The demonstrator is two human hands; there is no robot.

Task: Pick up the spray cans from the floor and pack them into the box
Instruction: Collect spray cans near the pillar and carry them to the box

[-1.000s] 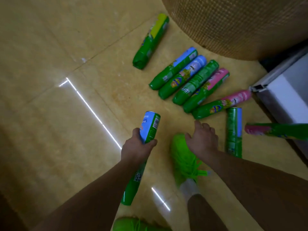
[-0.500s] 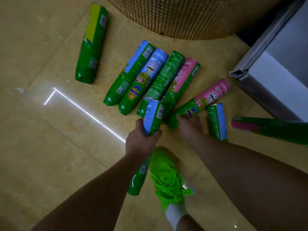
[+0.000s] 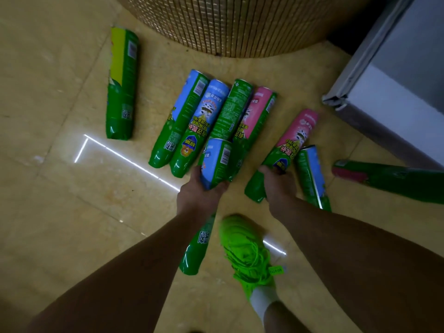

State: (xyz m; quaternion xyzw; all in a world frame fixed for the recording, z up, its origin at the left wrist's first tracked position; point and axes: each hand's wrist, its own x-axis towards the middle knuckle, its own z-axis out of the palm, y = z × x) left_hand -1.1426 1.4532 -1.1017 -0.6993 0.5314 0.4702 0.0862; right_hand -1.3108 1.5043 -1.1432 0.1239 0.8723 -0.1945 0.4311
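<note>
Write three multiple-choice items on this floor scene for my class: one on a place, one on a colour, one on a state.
1. Where does the yellow can lie?
A. left of the row of cans, apart
B. in a box
C. in a hand

2. What colour is the shoe?
A. red
B. black
C. green

3. What is the left hand doing?
A. lying flat on the floor
B. holding a blue can
C. hanging open

Key: 1 A, it lies alone on the left; 2 C, it is bright green, laces too; 3 B, the fingers curl round the can.
</note>
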